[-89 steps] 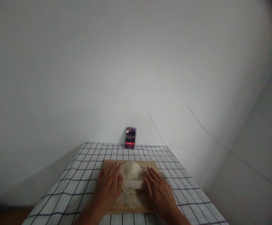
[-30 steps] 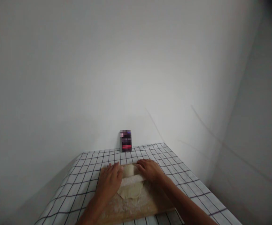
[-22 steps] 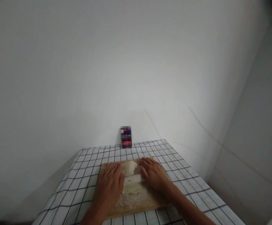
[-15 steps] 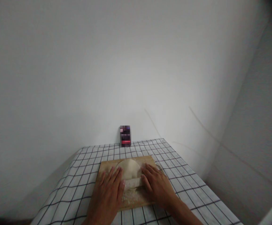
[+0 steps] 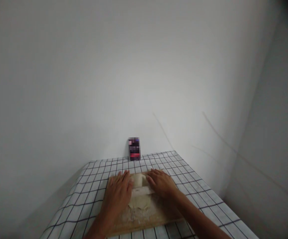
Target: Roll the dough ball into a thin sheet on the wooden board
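Note:
A pale rolling pin (image 5: 141, 191) lies crosswise over a flattened piece of dough (image 5: 139, 201) on a wooden board (image 5: 153, 221). My left hand (image 5: 117, 192) rests flat over the pin's left end, its fingers stretched forward. Over the right end lies my right hand (image 5: 163, 184), palm down, with fingers extended and not wrapped round the pin. Both ends of the pin are hidden beneath my hands. Dough shows on the near side of the pin and also beyond it, between my hands. Flour dusts the board's near part.
A white cloth with dark grid lines (image 5: 84, 209) covers the table under the board. At the table's back edge, a small dark upright object (image 5: 134, 149), blurred by pixels, leans against the white wall (image 5: 104, 83). Another wall stands at the right.
Both hands and the rolling pin have moved forward across the dough, away from me. More dough shows on the near side of the pin. The view has shifted slightly.

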Motion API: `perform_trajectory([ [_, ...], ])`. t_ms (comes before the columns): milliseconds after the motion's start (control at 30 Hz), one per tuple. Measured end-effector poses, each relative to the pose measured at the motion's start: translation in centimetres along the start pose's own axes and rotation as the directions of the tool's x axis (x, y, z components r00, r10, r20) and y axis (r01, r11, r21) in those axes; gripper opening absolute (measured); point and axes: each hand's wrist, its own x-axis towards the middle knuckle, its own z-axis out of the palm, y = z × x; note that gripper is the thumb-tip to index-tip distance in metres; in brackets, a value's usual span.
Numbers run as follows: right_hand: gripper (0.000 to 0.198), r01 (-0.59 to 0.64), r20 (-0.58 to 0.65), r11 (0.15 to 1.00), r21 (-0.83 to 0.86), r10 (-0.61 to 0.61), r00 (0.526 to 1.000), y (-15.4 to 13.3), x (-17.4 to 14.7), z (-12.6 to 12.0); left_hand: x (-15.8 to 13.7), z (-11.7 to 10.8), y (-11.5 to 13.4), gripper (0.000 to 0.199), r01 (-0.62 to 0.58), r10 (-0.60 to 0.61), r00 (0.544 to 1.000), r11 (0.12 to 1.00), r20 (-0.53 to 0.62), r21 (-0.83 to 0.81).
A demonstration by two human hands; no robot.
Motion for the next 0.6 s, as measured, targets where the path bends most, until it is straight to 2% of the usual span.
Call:
perform_trajectory([
  [100,0.045,-0.024,0.049,1.000,0.000,0.024,0.999,0.8,1.1,0.7,2.1,0.7,-0.9,0.043,-0.003,0.005,0.999,0.999,0.044,-0.042],
  [200,0.046,-0.028,0.022,1.000,-0.012,0.028,0.999,1.1,0.6,1.3,2.8,1.4,-1.4,0.046,-0.003,0.007,0.999,0.996,0.045,-0.086],
  [367,0.041,-0.028,-0.024,0.999,-0.025,0.027,0.999,-0.1,-1.3,0.9,1.4,1.7,-1.3,0.047,0.028,-0.026,1.000,0.990,0.017,-0.141],
  [600,0.044,-0.041,-0.041,0.996,-0.079,0.038,0.998,-2.3,-4.0,0.5,-1.4,0.6,-0.2,0.044,-0.076,0.063,0.990,0.992,-0.124,-0.105],
])
